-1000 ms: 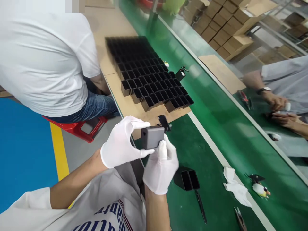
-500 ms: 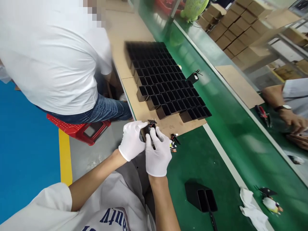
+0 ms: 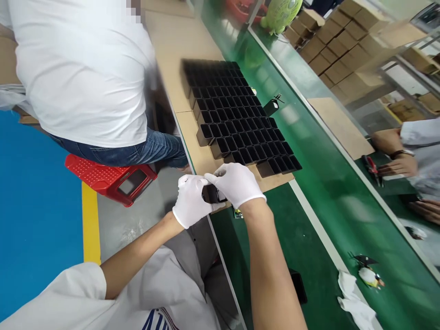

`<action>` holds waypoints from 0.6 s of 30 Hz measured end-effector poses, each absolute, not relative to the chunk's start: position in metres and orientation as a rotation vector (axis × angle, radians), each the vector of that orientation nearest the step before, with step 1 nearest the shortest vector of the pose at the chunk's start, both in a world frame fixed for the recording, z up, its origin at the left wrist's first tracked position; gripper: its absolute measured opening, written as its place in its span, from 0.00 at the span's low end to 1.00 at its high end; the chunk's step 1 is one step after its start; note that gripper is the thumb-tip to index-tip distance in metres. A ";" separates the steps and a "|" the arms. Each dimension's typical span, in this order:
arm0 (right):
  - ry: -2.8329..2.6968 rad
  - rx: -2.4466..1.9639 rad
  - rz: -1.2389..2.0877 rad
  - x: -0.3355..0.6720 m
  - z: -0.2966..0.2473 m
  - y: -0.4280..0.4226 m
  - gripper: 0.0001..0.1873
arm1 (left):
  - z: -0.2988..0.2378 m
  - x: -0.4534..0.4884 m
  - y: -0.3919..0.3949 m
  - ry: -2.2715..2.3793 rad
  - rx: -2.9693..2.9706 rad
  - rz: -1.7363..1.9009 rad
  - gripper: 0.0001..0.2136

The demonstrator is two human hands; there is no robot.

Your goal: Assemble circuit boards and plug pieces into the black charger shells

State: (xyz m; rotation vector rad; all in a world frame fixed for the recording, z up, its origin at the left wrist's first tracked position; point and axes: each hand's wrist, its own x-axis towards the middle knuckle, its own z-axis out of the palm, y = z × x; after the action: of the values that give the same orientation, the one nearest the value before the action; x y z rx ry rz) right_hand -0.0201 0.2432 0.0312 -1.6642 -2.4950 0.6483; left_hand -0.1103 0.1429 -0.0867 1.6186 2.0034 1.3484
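My white-gloved left hand [image 3: 190,200] is closed around a small black plastic case [image 3: 213,195] at the table's near edge. My right hand [image 3: 239,183], also gloved, reaches over the case from the right, its fingertips at the case's upper end, close to my left thumb. The fingers cover much of the case, and its top is hidden. Just beyond my hands stand rows of open black cases [image 3: 237,114], packed side by side on brown cardboard [image 3: 202,158]. A small circuit board part [image 3: 238,213] shows below my right wrist.
Another black case [image 3: 299,288] lies partly behind my right forearm. White cloth [image 3: 355,298] and a wired part with a black plate [image 3: 367,270] lie rightward. One wired case [image 3: 273,105] stands on the green belt [image 3: 323,165]. A co-worker sits left on a red stool [image 3: 110,176]; another's hands are at right.
My right hand has turned and moved over the case's upper end, covering the pronged black piece seen before. The right forearm has swung rightward, hiding much of the cases lying on the green surface.
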 end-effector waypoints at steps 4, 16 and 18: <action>-2.629 -1.394 0.801 0.002 0.044 0.245 0.11 | -0.083 -0.112 0.144 1.966 1.627 1.343 0.23; -2.083 -1.238 0.140 0.009 -0.008 0.162 0.05 | -0.083 -0.101 0.145 2.059 1.583 1.473 0.13; -1.893 -1.286 0.105 0.012 -0.020 0.153 0.04 | -0.085 -0.097 0.145 2.089 1.560 1.477 0.17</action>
State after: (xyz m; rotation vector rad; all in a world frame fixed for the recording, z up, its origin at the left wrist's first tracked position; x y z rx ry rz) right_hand 0.0122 0.1531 -0.0197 -1.2855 -1.8925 0.1054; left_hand -0.0968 0.1448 -0.0848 1.5596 2.0888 1.4771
